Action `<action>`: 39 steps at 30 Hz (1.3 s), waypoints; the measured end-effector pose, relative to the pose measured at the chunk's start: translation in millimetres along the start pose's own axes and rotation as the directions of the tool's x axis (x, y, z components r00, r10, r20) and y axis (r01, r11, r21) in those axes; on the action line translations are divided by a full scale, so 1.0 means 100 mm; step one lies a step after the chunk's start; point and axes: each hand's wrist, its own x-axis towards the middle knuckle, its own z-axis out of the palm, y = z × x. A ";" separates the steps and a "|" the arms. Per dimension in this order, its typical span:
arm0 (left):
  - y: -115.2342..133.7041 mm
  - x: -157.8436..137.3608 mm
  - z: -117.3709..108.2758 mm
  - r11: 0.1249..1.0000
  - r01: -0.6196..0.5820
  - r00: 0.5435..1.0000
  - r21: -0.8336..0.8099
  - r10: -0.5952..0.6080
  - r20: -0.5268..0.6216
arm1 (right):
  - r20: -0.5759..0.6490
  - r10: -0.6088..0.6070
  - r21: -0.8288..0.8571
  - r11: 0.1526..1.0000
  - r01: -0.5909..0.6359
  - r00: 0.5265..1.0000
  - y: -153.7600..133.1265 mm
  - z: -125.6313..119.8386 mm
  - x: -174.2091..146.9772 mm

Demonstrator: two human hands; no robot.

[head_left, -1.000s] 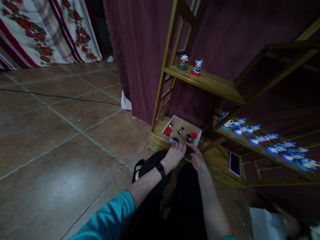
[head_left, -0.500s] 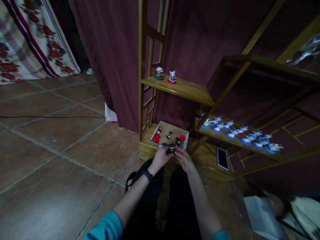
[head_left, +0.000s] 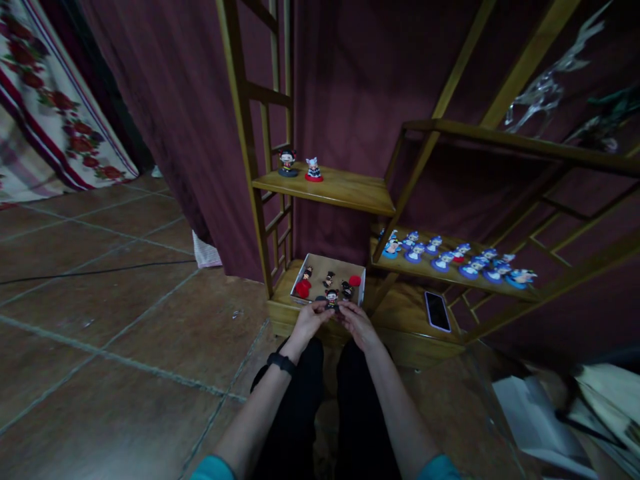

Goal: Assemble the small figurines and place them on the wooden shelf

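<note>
Between my two hands is a small black-haired figurine [head_left: 331, 298] on a dark base, held upright at the near edge of a shallow cardboard box [head_left: 361, 299]. My left hand [head_left: 309, 321] grips it from the left and my right hand [head_left: 358, 324] from the right, fingers closed at its base. Inside the box lie several more dark figurines, one of them a small figurine [head_left: 329, 279] in the middle. A red disc-shaped piece [head_left: 355, 281] is at the box's right side, and another red piece [head_left: 303, 288] at its left.
The box stands on the low board of a wooden shelf [head_left: 330, 193]. Two figurines, one with a grey base [head_left: 287, 163] and one with a red base [head_left: 313, 170], stand above. Several blue-white figurines [head_left: 443, 261] line the right shelf, over a phone [head_left: 437, 311]. A white box [head_left: 530, 413] is at lower right.
My view has turned, so the shelf sits further left and its figurines lower. The held figurine now stands more upright, its face showing, with my fingers lower at its base.
</note>
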 end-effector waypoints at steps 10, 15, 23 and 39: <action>0.04 -0.03 -0.05 0.986 0.043 0.999 -0.159 -0.038 0.035 | 0.045 -0.048 0.030 0.998 0.047 0.998 0.05 -0.01 0.04; 0.03 -0.01 -0.05 0.965 0.088 0.996 -0.246 -0.083 0.029 | 0.060 -0.048 0.062 0.997 0.044 0.997 0.06 0.00 0.05; 0.02 0.06 0.02 0.898 0.203 0.977 -0.391 -0.211 0.021 | -0.003 0.002 0.113 0.994 -0.001 1.000 0.07 0.00 0.07; 0.00 0.10 0.07 0.892 0.280 0.959 -0.354 -0.277 0.060 | -0.085 0.012 0.028 1.000 -0.010 0.996 0.04 0.10 0.05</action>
